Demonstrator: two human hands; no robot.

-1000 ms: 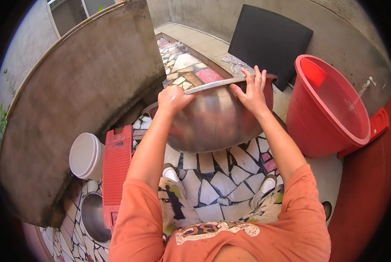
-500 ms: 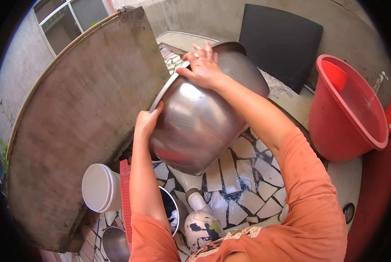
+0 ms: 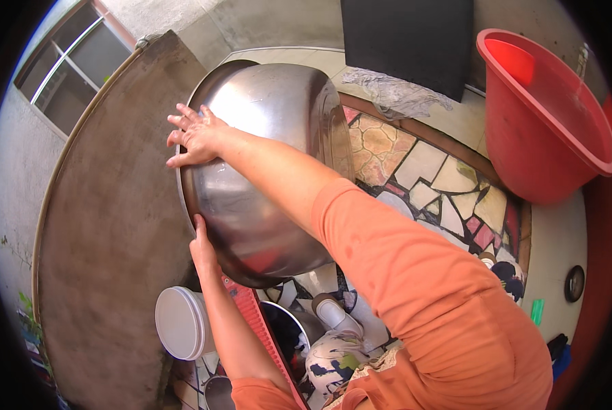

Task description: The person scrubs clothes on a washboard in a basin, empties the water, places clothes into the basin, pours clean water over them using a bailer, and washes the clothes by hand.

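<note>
The person holds a big steel bowl (image 3: 265, 171) with both hands, and the bowl is the landmark for everything here. It is tilted on its side, with the rim turned toward a large round brown board (image 3: 108, 225) that stands just to the left of the bowl; whether the rim touches the board cannot be told. The right hand (image 3: 198, 135) lies flat on the upper left part of the bowl, at the rim, with the fingers spread and pressed on the metal. The left hand (image 3: 203, 247) grips the lower left edge of the bowl from below, the fingers closed around the rim. Both arms wear orange sleeves (image 3: 422, 287), and the right arm crosses in front of the bowl. Under the bowl and to the right of it is a floor (image 3: 442, 191) of broken tiles in many colours. Below the bowl, to the left, a white round container (image 3: 179, 322) stands close to the board, and a red ribbed piece (image 3: 261, 328) lies beside it. Far right of the bowl stands a red bucket (image 3: 545, 116), well apart from it. Above the bowl, to the right, a black flat panel (image 3: 405, 37) leans at the wall, with a grey cloth (image 3: 398, 96) lying just under it.
</note>
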